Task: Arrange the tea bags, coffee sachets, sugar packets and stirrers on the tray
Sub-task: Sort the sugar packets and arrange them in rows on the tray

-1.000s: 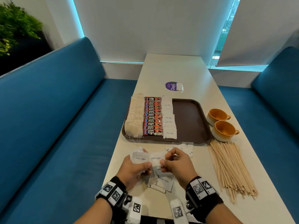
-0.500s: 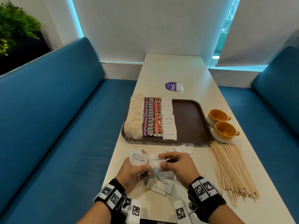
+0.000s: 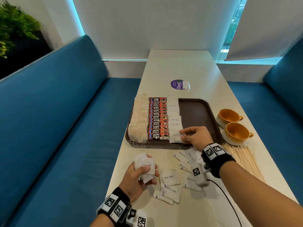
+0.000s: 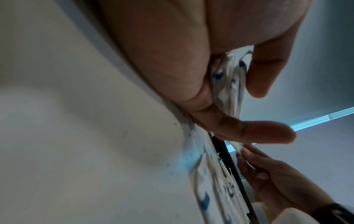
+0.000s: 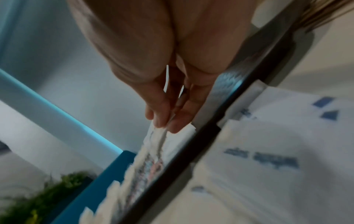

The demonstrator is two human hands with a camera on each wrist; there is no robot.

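A brown tray [image 3: 196, 112] holds a row of tea bags [image 3: 139, 118], a row of red coffee sachets [image 3: 158, 118] and a row of white sugar packets [image 3: 174, 115]. My right hand [image 3: 184, 135] reaches over the tray's near edge and pinches a sugar packet [image 3: 176, 138] at the near end of the sugar row; the right wrist view shows the pinched sugar packet [image 5: 170, 121] between thumb and fingers. My left hand [image 3: 144, 171] holds a bunch of sugar packets [image 3: 144, 164] above the table, the bunch [image 4: 228, 84] also seen in the left wrist view. Loose sugar packets [image 3: 170, 185] lie on the table. Wooden stirrers [image 3: 242, 159] lie right of them.
Two orange cups [image 3: 232, 123] stand right of the tray. A purple sticker [image 3: 178, 84] with a small bag beside it sits beyond the tray. Blue bench seats [image 3: 65, 128] flank the narrow table [image 3: 180, 66]. A black cable [image 3: 229, 202] runs from my right wrist.
My right hand left the left hand, carried one sugar packet forward and now has it at the near end of the sugar row. The left hand stayed near the table's front with its bunch.
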